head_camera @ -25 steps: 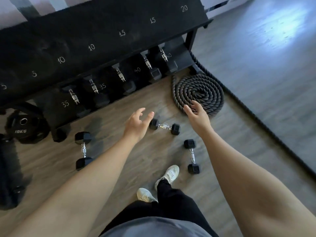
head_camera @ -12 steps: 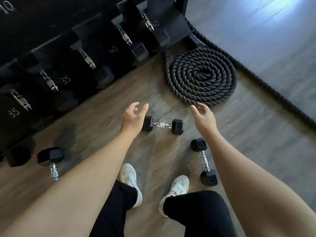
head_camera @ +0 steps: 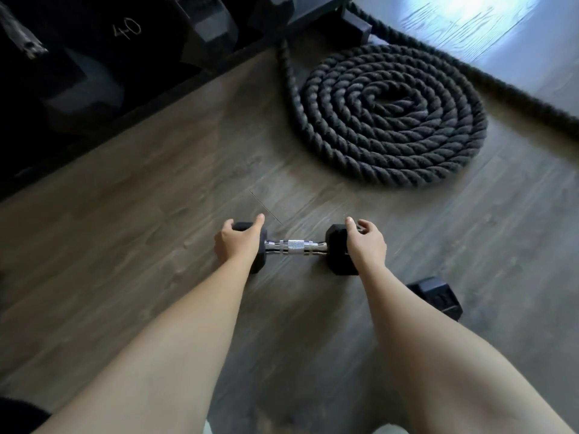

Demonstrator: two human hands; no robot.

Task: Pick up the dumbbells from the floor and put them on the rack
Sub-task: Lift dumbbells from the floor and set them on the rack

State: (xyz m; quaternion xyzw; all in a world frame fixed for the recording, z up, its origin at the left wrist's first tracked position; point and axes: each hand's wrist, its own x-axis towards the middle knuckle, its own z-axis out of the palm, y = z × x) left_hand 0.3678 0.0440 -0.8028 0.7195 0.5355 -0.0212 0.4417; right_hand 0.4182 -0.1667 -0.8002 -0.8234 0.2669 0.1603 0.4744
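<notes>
Hands reach down to one small hex dumbbell (head_camera: 296,248) that lies flat on the wood floor (head_camera: 150,245). Its long shiny handle runs left to right across the head view, with one black end on each side. The left hand (head_camera: 238,244) is wrapped over the left end, thumb on top and fingers curled down the far side, gripping it. The right hand (head_camera: 366,244) sits on the right end, with its fingers bent over the top edge and touching it; whether they squeeze tight I cannot tell. The dumbbell rests on the floor, near the middle of the view. Just beside the right arm, lower right, another dumbbell head (head_camera: 437,297) pokes out; the arm hides the rest. Far behind lies a thick battle rope (head_camera: 391,120) rolled in a flat coil, well apart from the hands. The black rack (head_camera: 94,73) fills the upper left corner, with heavy dumbbells on its low shelf and a chalky "40" (head_camera: 127,29) on it. Bare floor lies open between the dumbbell and the rack's front edge, and also on the left.
</notes>
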